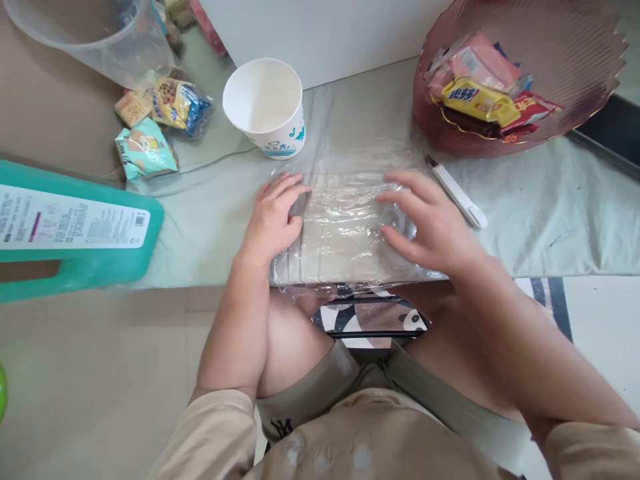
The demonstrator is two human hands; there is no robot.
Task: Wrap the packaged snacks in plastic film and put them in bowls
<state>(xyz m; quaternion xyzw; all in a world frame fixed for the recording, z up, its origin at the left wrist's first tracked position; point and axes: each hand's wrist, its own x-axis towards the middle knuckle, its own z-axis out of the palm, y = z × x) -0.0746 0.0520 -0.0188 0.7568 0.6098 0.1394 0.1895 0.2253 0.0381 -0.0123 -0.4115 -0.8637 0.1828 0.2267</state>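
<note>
A crinkled sheet of clear plastic film [340, 227] lies flat on the cloth-covered table, its near side hanging slightly over the front edge. My left hand [275, 217] rests on the film's left part, fingers stretched forward and thumb apart. On the right part, my right hand [425, 217] has its fingers spread, touching or just above the film. A white paper cup [265, 110] with blue-green print stands upright beyond my left hand. To the right of my right hand lies a white utility knife [457, 195] with a dark tip.
A pink ribbed bowl [575, 93] holding wrapped snacks stands at the back right. Several snack packets [147, 150] and a clear plastic tub [95, 50] are at the back left. A teal jug [115, 207] lies at the left edge. Behind the cup rises a white panel [320, 40].
</note>
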